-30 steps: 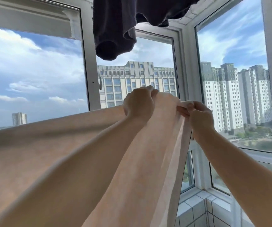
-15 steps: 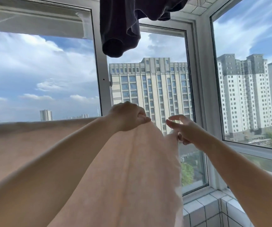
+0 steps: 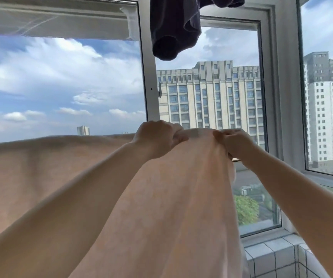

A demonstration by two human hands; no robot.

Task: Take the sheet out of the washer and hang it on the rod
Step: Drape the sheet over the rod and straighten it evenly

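Observation:
A pale pink sheet hangs draped across the view at chest height, its top edge running from the far left to the middle. My left hand is closed on the sheet's top fold at the centre. My right hand pinches the same fold just to the right, the two hands a short gap apart. A short wooden stub of the rod peeks out under my right wrist; the rest of the rod is hidden beneath the fabric. The washer is out of view.
A dark garment hangs from above, over the window mullion. White window frames stand straight ahead and at the right, with tall buildings outside. A tiled ledge lies at the lower right, below the sill.
Both hands have come together on the sheet's top fold; half a second ago my right hand was open beside the edge, and it now pinches the fabric. The view shifted slightly right.

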